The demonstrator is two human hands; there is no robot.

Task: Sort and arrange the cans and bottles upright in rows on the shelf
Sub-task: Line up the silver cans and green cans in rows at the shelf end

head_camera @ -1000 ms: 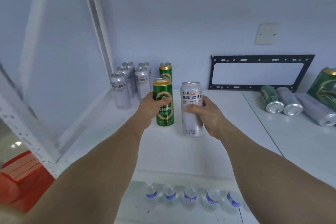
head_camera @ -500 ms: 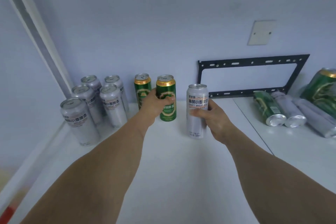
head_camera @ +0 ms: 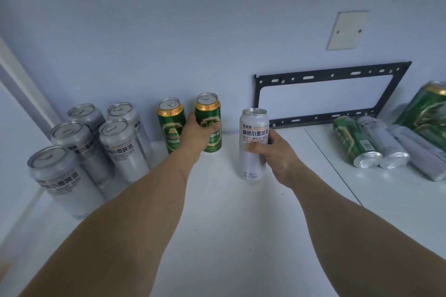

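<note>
Hands gripping one can each: left hand [head_camera: 196, 131] now parking green can [head_camera: 208, 123] at back wall beside other green can [head_camera: 170, 125], moved rearward versus a second ago; right hand [head_camera: 274, 149] fingers wrapping silver can [head_camera: 254, 143], upright mid-shelf [head_camera: 217, 224], awaiting silver cans [head_camera: 96, 147].

- Held green can [head_camera: 209, 125]: deep green, gold band at the top, silver lid; beside it a second green can [head_camera: 171, 128] with a red-and-gold emblem
- Silver can [head_camera: 253, 144]: pale silver, black lettering, orange stripe
- Shelf [head_camera: 217, 236]: plain white
- Wall [head_camera: 193, 19]: pale bluish; black bracket [head_camera: 333, 75]; cream plate [head_camera: 347, 30]
</note>
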